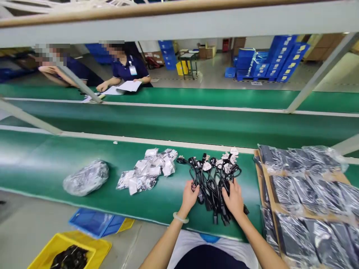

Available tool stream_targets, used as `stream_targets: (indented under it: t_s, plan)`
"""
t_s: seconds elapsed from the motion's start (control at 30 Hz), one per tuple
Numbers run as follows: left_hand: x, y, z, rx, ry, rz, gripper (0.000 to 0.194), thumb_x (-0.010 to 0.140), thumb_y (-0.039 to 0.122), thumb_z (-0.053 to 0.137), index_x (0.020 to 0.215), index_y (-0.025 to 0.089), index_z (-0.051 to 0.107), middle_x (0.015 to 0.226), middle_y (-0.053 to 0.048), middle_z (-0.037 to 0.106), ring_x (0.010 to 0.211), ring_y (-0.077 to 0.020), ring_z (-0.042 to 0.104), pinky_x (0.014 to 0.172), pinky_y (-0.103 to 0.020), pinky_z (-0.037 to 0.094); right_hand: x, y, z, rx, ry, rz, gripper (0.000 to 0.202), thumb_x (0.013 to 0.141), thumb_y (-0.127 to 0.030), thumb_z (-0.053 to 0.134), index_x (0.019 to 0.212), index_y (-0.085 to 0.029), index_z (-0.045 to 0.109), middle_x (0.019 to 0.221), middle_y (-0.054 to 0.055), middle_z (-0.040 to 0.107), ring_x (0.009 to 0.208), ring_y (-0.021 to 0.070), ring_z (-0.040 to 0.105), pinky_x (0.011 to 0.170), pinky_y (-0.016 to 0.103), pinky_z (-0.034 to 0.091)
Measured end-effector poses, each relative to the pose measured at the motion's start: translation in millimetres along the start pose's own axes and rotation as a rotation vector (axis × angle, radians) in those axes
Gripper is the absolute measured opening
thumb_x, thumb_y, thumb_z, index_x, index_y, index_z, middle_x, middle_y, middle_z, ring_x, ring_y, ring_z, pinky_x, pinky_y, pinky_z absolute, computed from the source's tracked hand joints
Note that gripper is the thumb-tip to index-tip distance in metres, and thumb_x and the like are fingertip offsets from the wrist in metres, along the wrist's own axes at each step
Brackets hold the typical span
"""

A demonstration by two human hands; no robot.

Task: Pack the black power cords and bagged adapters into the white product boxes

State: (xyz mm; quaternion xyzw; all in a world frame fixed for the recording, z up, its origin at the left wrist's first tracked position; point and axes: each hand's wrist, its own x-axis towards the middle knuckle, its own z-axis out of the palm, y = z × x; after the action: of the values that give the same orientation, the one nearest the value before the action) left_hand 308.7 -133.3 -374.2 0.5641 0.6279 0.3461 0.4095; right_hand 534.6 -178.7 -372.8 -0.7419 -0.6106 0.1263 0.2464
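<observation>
A pile of black power cords [210,186] lies on the green bench in front of me, their plugs, some with pale covers, toward the far side. My left hand [190,196] is closed at the pile's left side, thumb and fingers round some cords. On the right side my right hand [233,198] curls its fingers around more cords; its fingertips are partly hidden among them. To the left of the cords lies a heap of small silvery packets [148,170].
Farther left sits a clear plastic bag [86,177] with contents. At right, cardboard trays [276,186] hold rows of dark, plastic-wrapped items. A yellow bin [97,248] and blue bin [98,222] stand below. Metal posts [322,73] frame the bench; two people sit across.
</observation>
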Motion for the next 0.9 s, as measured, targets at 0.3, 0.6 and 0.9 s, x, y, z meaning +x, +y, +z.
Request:
stream_targets:
  t_s: [0.3,0.6,0.9]
  plan:
    - [3.4,15.8,-65.0,-0.423,-0.047,-0.012,0.015,0.071,0.026,0.057,0.082,0.019,0.049,0.08,0.001,0.062,0.06,-0.0089,0.05,0.062,-0.022,0.041,15.5,46.1,10.2,0.278,0.025,-0.009,0.059,0.088,-0.065,0.038,0.11,-0.015,0.06,0.131,0.018,0.055,0.122,0.0309,0.05,0.106,0.051,0.037]
    - [-13.9,-4.2,-82.3,-0.209,-0.121,-0.179,0.03,0.076,0.043,0.062,0.087,0.015,0.059,0.062,0.004,0.053,0.05,-0.0089,0.042,0.051,-0.022,0.032,-25.3,-44.8,-38.9,0.343,0.152,-0.259,0.032,0.095,-0.037,0.044,0.118,-0.02,0.058,0.123,0.011,0.061,0.117,0.0234,0.054,0.103,0.043,0.042]
    - [-15.7,-7.3,-57.6,0.12,-0.006,-0.108,0.024,0.073,0.037,0.069,0.079,0.016,0.061,0.07,-0.001,0.06,0.067,-0.0167,0.054,0.065,-0.027,0.039,-55.9,-131.5,24.5,0.121,-0.528,-0.575,0.049,0.09,-0.027,0.05,0.135,-0.008,0.051,0.141,0.018,0.049,0.123,0.0277,0.052,0.103,0.043,0.046]
